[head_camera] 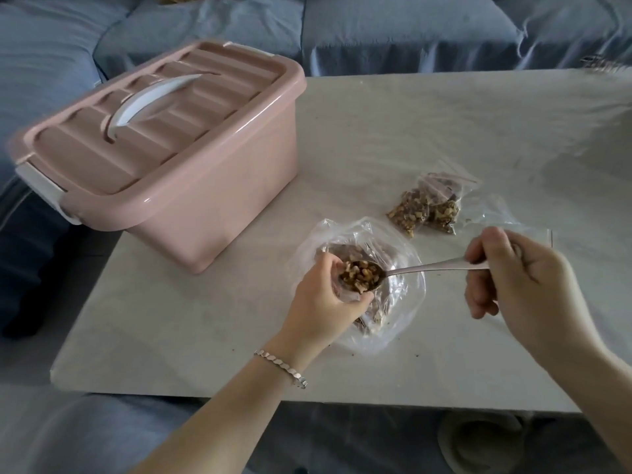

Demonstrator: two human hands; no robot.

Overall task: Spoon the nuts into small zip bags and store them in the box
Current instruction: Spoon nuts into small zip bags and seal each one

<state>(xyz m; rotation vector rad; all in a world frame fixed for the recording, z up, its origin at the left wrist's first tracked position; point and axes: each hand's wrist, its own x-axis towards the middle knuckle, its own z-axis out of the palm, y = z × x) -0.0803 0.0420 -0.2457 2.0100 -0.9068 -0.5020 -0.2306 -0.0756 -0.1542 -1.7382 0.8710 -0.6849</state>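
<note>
My right hand (pixel 513 275) grips the handle of a metal spoon (pixel 427 267) whose bowl is heaped with chopped nuts (pixel 360 276). The spoon's bowl sits at the mouth of a small zip bag (pixel 345 292) that my left hand (pixel 325 299) holds open. Both are over a large clear plastic bag (pixel 400 302) holding more nuts on the table. Two filled small zip bags (pixel 424 208) lie just beyond it. The pink box (pixel 191 159) stands at the table's left with its lid shut.
The pale table (pixel 410 131) stands among blue sofa cushions (pixel 376 29). An empty clear bag (pixel 496 217) lies right of the filled ones. Small crumbs dot the table near the front edge.
</note>
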